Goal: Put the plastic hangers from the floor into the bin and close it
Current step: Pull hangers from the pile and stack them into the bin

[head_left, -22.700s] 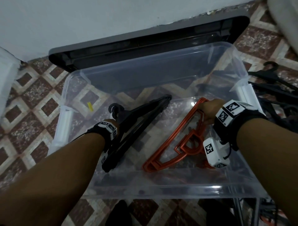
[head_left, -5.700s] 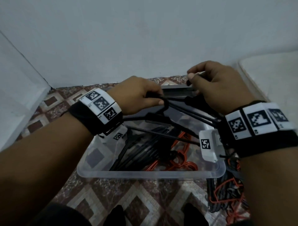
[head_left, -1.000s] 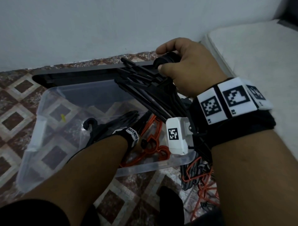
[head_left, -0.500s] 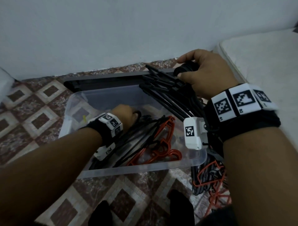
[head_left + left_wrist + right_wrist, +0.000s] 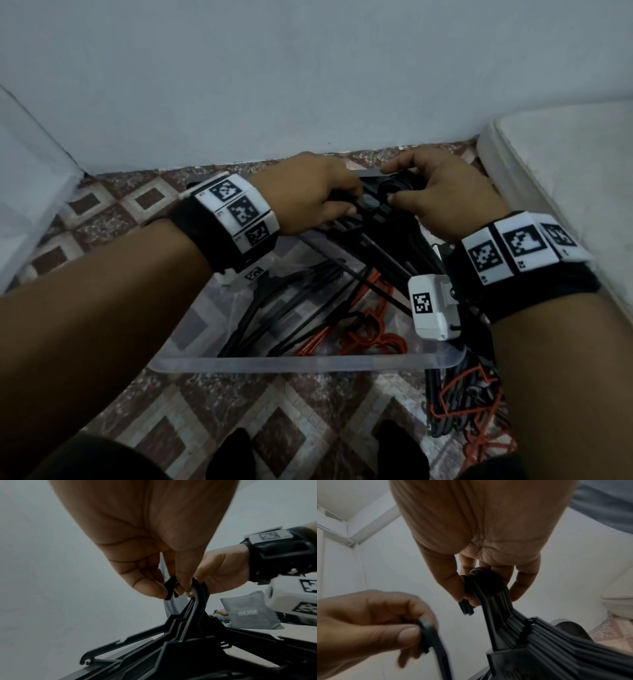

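Note:
My right hand (image 5: 406,193) grips the hooks of a bunch of black hangers (image 5: 383,240) above the far right part of the clear plastic bin (image 5: 308,364). Close to its left, my left hand (image 5: 342,205) pinches the hook of one black hanger (image 5: 171,586) of that bunch. In the right wrist view the right hand (image 5: 479,588) curls round the stacked hooks, and the left hand (image 5: 406,628) holds a single hook (image 5: 428,630) apart from them. Inside the bin lie black hangers (image 5: 274,318) and orange hangers (image 5: 363,339).
A tangle of black and orange hangers (image 5: 462,404) lies on the tiled floor right of the bin. The bin's dark lid (image 5: 368,173) lies behind it by the wall. A white mattress (image 5: 565,178) stands at the right. My feet (image 5: 233,455) are near the bin's front.
My left hand has come up out of the bin to the bunch held by my right hand and has taken one hook between its fingers. The right hand has sunk a little.

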{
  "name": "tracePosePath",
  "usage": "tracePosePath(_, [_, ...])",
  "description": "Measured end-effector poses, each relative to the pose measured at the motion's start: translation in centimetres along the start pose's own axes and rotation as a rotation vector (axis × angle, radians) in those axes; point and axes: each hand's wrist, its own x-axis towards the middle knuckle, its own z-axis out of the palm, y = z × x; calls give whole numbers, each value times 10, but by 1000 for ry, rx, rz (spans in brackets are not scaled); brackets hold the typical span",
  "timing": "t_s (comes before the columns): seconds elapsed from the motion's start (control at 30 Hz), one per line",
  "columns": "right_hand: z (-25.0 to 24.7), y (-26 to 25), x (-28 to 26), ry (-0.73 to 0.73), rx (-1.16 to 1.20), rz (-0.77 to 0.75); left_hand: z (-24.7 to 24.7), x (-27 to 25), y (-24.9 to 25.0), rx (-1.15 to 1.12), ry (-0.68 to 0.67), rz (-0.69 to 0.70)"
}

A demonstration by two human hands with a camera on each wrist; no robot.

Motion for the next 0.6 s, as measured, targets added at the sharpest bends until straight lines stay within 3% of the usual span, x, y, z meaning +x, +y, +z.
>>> tracePosePath(0.37, [-7,4,-4,-135,369,49,24,15,14,-269,350,-159])
tracePosePath(0.47, [-7,3,-5,-224,248,42,29,16,18,-342,406,-203])
tracePosePath(0.6, [-2,1,-6,-69,-30,35,46,14,19,-441,426,-227])
